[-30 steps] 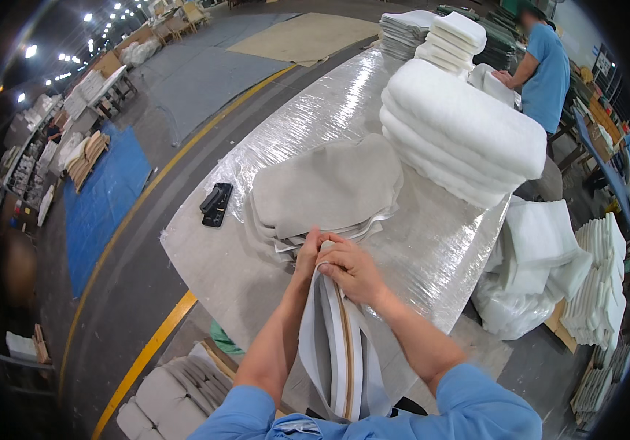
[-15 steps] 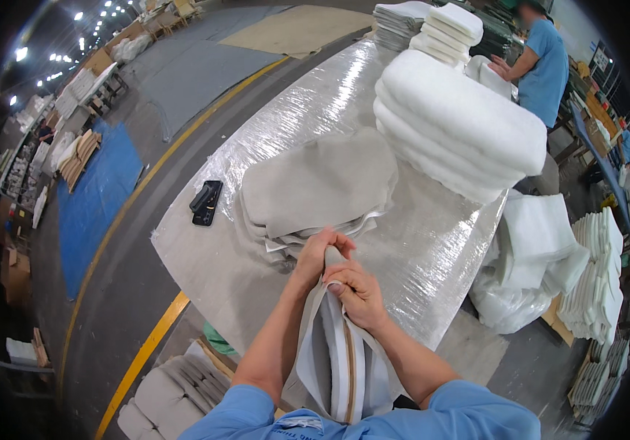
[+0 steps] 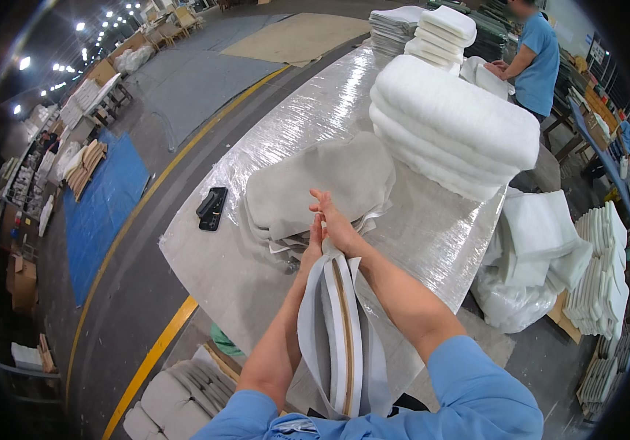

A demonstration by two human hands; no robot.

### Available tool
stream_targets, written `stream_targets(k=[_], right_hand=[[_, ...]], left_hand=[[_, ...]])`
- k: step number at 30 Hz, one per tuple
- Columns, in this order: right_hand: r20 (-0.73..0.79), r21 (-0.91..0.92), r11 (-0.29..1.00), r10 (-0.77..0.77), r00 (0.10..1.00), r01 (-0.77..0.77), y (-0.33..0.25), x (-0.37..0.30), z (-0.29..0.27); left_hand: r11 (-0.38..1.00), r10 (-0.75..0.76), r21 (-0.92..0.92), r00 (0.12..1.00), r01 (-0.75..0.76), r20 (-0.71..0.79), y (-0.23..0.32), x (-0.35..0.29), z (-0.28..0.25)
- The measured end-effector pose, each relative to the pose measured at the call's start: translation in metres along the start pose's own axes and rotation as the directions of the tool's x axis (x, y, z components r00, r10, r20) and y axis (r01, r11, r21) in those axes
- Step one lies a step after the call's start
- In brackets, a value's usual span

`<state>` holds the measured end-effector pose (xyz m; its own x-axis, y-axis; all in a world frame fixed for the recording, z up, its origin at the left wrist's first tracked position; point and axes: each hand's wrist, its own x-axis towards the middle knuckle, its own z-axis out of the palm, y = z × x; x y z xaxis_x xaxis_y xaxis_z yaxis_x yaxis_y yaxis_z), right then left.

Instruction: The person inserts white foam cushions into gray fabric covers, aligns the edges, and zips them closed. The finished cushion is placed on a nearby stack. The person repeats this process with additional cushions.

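Note:
A grey fabric cushion cover [image 3: 375,352] stands on edge against my body, its long side gaping. White padding [image 3: 323,323] shows inside, and a tan zipper-like strip [image 3: 343,323] runs lengthwise. At the cover's far end, my left hand [image 3: 315,238] lies flat with its fingers stretched out. My right hand [image 3: 335,221] is beside it, fingers extended and partly spread, its wrist close to the cover's tip. Neither hand grips the cover. Just beyond them is a pile of grey fabric covers [image 3: 315,183].
The table [image 3: 205,275] has a plastic-wrapped top. A black phone [image 3: 213,209] with a small dark object lies at left. Thick white padding [image 3: 454,121] is stacked at far right; a co-worker [image 3: 537,55] stands behind it. Tufted grey cushions [image 3: 172,403] sit below left.
My right hand has let go of the cover's end and stretched forward, fingers extended. My left hand has straightened its fingers. The cover's far edge now stands closer together.

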<state>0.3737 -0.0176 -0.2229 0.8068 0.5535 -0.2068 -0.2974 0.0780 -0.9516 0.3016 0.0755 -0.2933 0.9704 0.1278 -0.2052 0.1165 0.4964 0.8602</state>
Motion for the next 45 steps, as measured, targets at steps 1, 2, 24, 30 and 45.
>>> stream_targets(k=[1, 2, 24, 30, 45], right_hand=[[0.007, 0.006, 1.000, 0.021, 1.000, -0.021, 0.006, -0.001, 0.001], [-0.009, -0.065, 0.996, -0.069, 0.998, 0.068, 0.009, 0.002, 0.001], [0.053, -0.021, 0.956, -0.292, 0.955, 0.293, 0.024, -0.064, -0.039], [0.359, -0.404, 0.687, -0.488, 0.796, 0.604, -0.021, -0.085, -0.040], [0.054, -0.268, 0.809, -0.530, 0.847, 0.523, 0.008, -0.114, -0.009]], left_hand=[[0.992, 0.014, 0.125, 1.000, -0.015, 0.002, -0.001, 0.001, -0.002], [0.968, 0.033, 0.249, 0.999, -0.034, 0.008, -0.001, 0.004, -0.003], [0.946, -0.312, 0.109, 0.949, 0.306, 0.048, 0.063, -0.019, 0.027], [0.961, -0.277, 0.095, 0.929, 0.262, 0.246, 0.081, -0.012, 0.038], [0.825, -0.484, 0.542, 0.691, 0.158, 0.536, 0.122, -0.003, 0.097]])
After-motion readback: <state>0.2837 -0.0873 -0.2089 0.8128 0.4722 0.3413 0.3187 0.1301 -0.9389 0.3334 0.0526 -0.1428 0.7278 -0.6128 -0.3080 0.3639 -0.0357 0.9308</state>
